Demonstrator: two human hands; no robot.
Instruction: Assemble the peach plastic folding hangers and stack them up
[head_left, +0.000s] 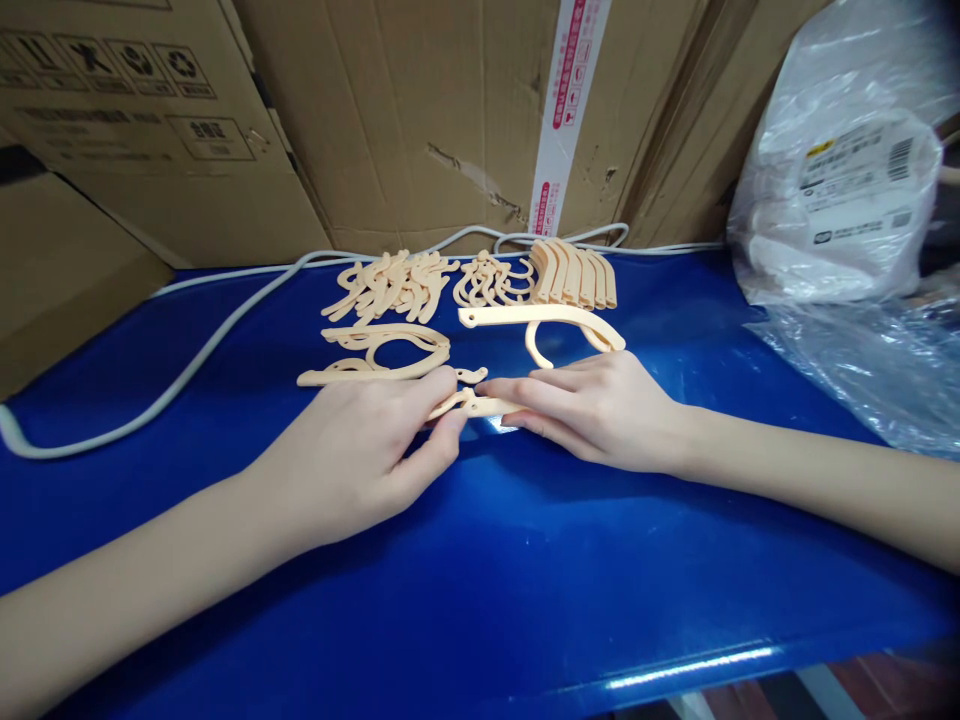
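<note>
Pale pieces meeting between two hands, above a blue table [480, 600].
Left hand [367, 440] and right hand [611, 410] face each other, thumb and fingertips of each closed in a pinch. Right grips a straight piece [491, 407]; left, a slimmer curved piece [447, 403] at its holed end; whether linked, cannot tell. Both sit midway between the hands. Look like smooth moulded plastic: probably light, fairly stiff, a little slick; thin curve likeliest to snap if bent. Best hold: flat sides, close behind the hole, keeping the hole itself uncovered.
</note>
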